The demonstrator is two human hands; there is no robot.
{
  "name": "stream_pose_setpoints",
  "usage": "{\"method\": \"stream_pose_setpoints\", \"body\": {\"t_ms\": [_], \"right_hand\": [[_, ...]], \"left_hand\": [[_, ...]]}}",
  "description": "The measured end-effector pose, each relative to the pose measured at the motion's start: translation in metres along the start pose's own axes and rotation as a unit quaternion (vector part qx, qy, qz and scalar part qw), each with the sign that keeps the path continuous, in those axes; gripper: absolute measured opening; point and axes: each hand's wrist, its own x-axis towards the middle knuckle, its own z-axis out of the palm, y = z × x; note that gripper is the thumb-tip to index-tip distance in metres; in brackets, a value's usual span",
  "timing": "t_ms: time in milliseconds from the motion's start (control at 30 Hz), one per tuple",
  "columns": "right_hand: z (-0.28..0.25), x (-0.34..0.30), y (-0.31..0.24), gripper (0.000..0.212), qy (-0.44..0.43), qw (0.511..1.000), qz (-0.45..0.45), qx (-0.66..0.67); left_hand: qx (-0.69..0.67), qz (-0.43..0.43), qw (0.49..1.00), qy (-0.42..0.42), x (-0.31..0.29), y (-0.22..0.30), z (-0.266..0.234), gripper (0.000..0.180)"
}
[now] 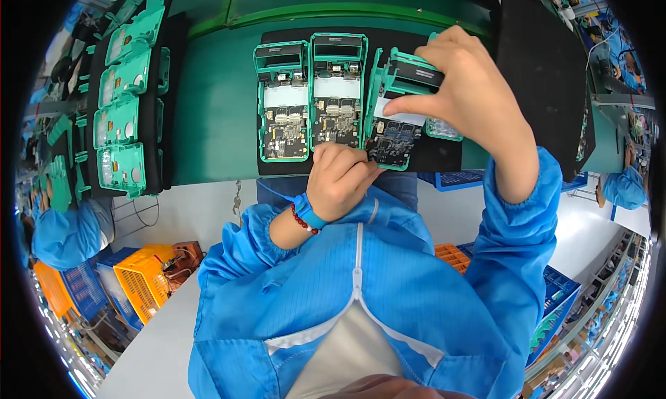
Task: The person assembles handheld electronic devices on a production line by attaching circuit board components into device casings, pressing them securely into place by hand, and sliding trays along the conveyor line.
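Note:
My right hand (461, 83) grips the top of a green plastic housing with a dark circuit board (395, 141), its thumb lying across a white panel on it. This housing is tilted, with its upper end raised. At its lower end, my left hand (340, 180) has curled fingers closed at the housing's edge; the fingertips are partly hidden. To the left lie two similar green housings with boards, one farther left (285, 125) and one in the middle (338, 115). Another green part (442, 128) shows partly beneath my right hand.
A black mat (267, 168) lies under the housings on the green table (208, 122). Several green shells (125, 122) stand in a row at the left. A black sheet (538, 80) covers the right side. An orange crate (144, 274) stands low at the left, near another person's blue sleeve (69, 236).

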Motion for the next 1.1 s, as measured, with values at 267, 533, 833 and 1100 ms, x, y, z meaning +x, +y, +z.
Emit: {"method": "stream_pose_setpoints", "body": {"t_ms": [267,533,833,1100], "right_hand": [[0.038,0.000,0.019,0.068,-0.019,0.997,0.007,-0.069],[0.081,-0.008,0.039,0.040,0.144,0.962,-0.004,-0.231],[0.093,-0.016,0.046,0.043,0.075,0.995,0.029,-0.052],[0.050,-0.047,0.019,0.045,0.223,0.945,0.138,0.197]], "left_hand": [[0.041,0.018,0.992,-0.121,0.008,0.000,-0.005,0.042],[0.062,0.020,0.986,-0.153,0.009,0.001,-0.006,0.037],[0.084,0.004,0.973,-0.214,0.043,0.014,0.001,0.057],[0.161,0.069,0.964,-0.198,0.016,0.011,0.002,0.056]]}}
